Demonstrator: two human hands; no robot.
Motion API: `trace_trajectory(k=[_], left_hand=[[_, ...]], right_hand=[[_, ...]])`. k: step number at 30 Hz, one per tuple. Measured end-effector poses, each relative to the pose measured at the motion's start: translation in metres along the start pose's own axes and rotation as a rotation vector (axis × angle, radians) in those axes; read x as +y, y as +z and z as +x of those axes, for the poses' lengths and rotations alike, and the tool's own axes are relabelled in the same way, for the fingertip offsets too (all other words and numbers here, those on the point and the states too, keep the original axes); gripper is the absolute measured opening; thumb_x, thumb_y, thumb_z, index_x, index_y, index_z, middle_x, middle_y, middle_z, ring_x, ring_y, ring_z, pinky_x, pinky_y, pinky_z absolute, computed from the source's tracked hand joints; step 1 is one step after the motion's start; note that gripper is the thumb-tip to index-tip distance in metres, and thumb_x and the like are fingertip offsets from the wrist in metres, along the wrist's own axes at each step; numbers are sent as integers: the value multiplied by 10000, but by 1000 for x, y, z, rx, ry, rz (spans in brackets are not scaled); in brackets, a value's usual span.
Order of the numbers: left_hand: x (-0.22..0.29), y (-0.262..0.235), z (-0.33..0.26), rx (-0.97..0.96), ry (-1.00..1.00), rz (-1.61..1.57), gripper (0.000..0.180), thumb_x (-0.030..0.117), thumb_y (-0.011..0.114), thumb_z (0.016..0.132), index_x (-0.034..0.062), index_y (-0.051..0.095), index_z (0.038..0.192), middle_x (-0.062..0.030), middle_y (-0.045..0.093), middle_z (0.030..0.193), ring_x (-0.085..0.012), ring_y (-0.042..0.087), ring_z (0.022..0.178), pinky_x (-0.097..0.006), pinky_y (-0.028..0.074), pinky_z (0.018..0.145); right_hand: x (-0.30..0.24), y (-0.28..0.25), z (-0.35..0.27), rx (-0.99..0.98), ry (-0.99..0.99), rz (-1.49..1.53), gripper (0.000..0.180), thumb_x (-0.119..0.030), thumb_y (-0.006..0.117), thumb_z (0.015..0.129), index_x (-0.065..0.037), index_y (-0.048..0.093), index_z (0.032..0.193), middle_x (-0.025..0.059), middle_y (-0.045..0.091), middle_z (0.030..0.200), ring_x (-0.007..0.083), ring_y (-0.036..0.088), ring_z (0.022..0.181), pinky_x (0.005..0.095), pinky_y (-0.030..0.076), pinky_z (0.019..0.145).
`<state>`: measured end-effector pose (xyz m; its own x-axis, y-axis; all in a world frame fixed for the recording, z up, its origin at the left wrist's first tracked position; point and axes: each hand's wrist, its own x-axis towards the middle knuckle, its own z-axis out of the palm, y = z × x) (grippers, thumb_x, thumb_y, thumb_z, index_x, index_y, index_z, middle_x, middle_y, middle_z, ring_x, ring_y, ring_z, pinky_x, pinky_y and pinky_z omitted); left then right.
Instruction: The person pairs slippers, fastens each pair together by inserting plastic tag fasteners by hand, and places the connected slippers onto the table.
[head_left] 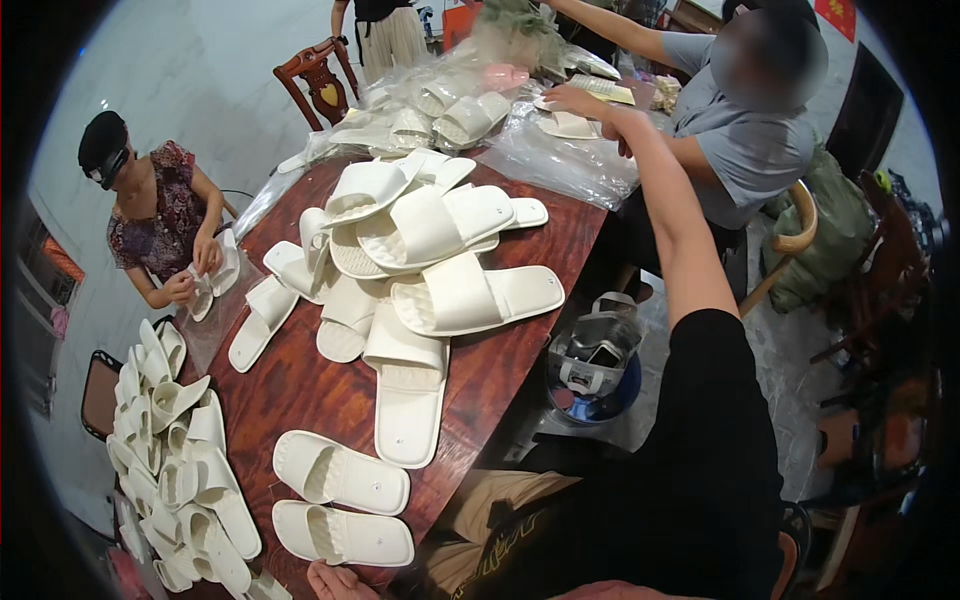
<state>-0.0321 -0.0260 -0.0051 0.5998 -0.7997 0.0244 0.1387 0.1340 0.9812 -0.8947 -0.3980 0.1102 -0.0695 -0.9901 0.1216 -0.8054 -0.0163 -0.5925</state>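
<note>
My right arm reaches far across to the back right of the table. My right hand is open, its fingers stretched out flat above a cream slipper on clear plastic bags. Whether it touches the slipper, I cannot tell. At the lower edge, part of my left hand shows close beside the toe end of a cream slipper; its fingers look extended, with nothing visible in them. A matching slipper lies parallel just beyond. Farther up the table, loose cream slippers are heaped.
More slippers are piled along the left of the reddish wooden table. Bagged slippers cover its far end. One person handles slippers at left; another sits close to my right arm. A blue bucket stands below the right edge.
</note>
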Motion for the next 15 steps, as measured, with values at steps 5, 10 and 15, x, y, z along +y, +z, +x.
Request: trace_trajectory(k=[5,10,15], left_hand=[[3,2,-3,32,2,67,181,139,517,881,-18,517,972,32,352,593,-72,341,517,-223,280,467],[11,10,-10,60,8,110,182,130,512,878,-20,519,982,29,353,591,-77,344,519,-225,290,474],[7,8,-9,52,15,119,185,129,506,883,-17,514,996,23,358,595,-84,351,526,-231,299,480]], right_hand=[[7,25,50,238,-386,-487,456,-146,641,740,-25,548,1170,89,512,1261,176,503,1135,228,414,944],[-20,48,31,117,-91,-766,946,13,781,496,-304,426,1313,-131,307,1411,88,363,1261,379,493,897],[-9,72,28,124,-149,-565,345,-69,547,763,-160,557,1096,24,476,1276,181,415,1227,300,385,980]])
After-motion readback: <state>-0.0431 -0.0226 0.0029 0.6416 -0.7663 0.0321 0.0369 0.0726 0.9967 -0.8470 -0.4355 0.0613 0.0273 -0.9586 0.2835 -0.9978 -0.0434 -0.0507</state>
